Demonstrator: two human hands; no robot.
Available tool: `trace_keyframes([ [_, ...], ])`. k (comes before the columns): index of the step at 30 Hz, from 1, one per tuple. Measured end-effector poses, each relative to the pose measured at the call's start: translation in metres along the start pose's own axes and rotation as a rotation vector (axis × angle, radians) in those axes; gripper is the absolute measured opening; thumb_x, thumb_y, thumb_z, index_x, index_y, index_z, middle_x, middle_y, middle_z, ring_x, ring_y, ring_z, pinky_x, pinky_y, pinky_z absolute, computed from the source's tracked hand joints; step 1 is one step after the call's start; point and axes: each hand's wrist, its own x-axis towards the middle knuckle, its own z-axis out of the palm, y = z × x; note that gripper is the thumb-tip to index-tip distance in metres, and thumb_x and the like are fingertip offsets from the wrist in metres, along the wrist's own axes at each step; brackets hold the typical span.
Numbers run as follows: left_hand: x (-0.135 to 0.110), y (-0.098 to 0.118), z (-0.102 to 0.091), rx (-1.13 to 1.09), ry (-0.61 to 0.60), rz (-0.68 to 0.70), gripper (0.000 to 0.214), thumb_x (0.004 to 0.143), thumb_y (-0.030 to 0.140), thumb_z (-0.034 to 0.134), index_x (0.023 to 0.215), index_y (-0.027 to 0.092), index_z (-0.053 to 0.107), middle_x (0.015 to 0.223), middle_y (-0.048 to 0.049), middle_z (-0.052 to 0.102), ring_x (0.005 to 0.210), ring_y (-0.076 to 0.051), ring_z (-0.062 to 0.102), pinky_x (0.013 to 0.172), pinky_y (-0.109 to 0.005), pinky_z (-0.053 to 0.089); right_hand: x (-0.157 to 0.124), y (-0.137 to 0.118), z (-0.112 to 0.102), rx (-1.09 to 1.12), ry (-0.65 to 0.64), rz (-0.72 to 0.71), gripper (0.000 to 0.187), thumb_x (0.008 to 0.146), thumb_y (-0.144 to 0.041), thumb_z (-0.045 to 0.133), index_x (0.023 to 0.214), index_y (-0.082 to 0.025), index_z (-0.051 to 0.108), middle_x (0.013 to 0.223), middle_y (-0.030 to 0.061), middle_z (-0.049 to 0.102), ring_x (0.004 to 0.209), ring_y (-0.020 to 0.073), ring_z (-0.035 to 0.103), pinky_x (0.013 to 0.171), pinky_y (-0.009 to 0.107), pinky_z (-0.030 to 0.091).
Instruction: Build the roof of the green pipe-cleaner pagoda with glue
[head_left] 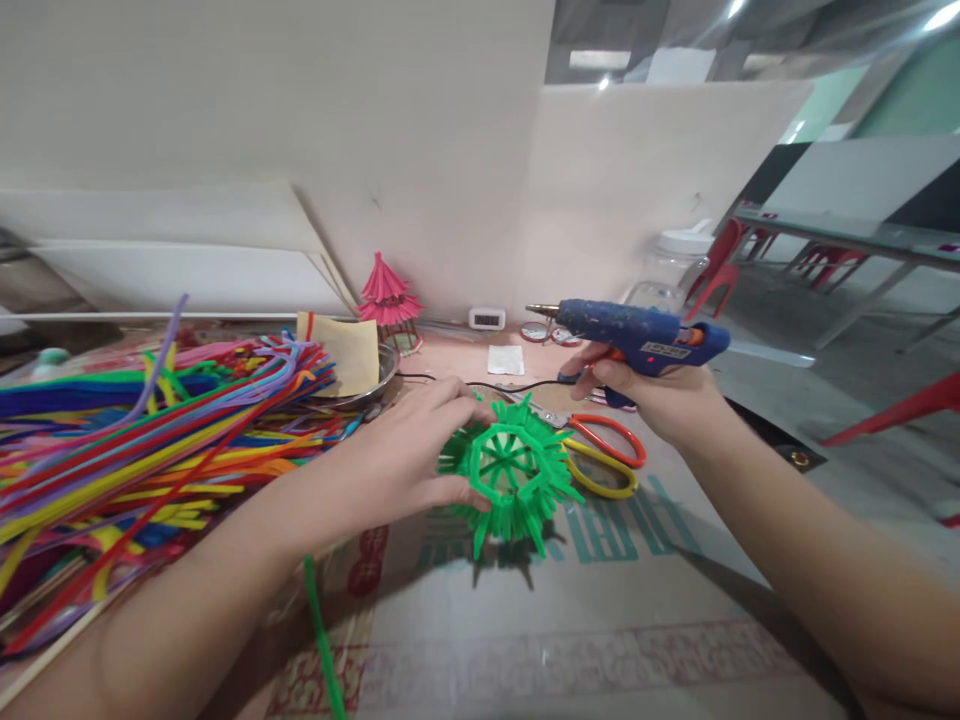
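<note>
My left hand (431, 450) grips the left side of a green pipe-cleaner piece (529, 490), a ring with spikes all round and spokes across its middle. Fingers curl over its top edge while the thumb presses low on the ring. In my right hand (637, 385) is a blue hot glue gun (630, 335), its nozzle pointing left and a clear glue stick poking out behind. The gun is held above and to the right of the green piece, apart from it. Scissors with orange and yellow handles (606, 440) lie just right of the piece, blades partly hidden behind it.
Colourful pipe cleaners (150, 440) are heaped on the left. Behind stand a pink tree-like model (388, 295), a small digital timer (487, 319), a metal bowl (386, 375) and a clear jar (671, 265). A black cord (517, 387) crosses the table. One green pipe cleaner (321, 635) lies in front.
</note>
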Motion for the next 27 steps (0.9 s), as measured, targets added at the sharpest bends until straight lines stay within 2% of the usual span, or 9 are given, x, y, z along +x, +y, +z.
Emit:
trace_keyframes([
  [7,-0.001,-0.002,0.0,-0.028,0.008,0.003,0.046,0.087,0.047,0.07,0.124,0.026,0.052,0.123,-0.0056,0.05,0.116,-0.026,0.05,0.096,-0.037,0.045,-0.001,0.0,0.002,-0.008,0.028,0.033,0.021,0.087,-0.045,0.073,0.094,-0.026,0.072,0.096,0.0014,0.079,0.07,0.0173,0.073,0.078,0.038,0.06],
  [12,0.001,-0.001,-0.001,-0.049,0.024,-0.032,0.044,0.086,0.047,0.072,0.118,0.024,0.055,0.119,-0.0056,0.052,0.115,-0.027,0.05,0.094,-0.037,0.045,-0.003,-0.004,0.005,0.018,0.005,0.03,0.016,0.089,-0.041,0.071,0.095,-0.025,0.072,0.102,0.002,0.078,0.072,0.0162,0.073,0.079,0.036,0.06],
  [21,0.007,-0.005,-0.002,-0.08,0.039,-0.066,0.045,0.084,0.049,0.073,0.114,0.02,0.057,0.113,-0.0077,0.056,0.111,-0.028,0.052,0.09,-0.037,0.045,-0.003,-0.001,0.005,0.073,-0.004,0.009,0.01,0.088,-0.035,0.072,0.092,-0.026,0.071,0.092,-0.0007,0.077,0.069,0.0154,0.072,0.076,0.033,0.056],
  [27,0.016,-0.011,0.004,-0.096,0.101,-0.197,0.043,0.079,0.054,0.073,0.096,0.018,0.058,0.098,-0.0059,0.059,0.09,-0.025,0.057,0.075,-0.035,0.045,-0.001,-0.004,0.007,0.046,-0.03,0.024,0.013,0.089,-0.037,0.071,0.093,-0.024,0.073,0.09,0.0007,0.077,0.072,0.0156,0.072,0.077,0.032,0.056],
])
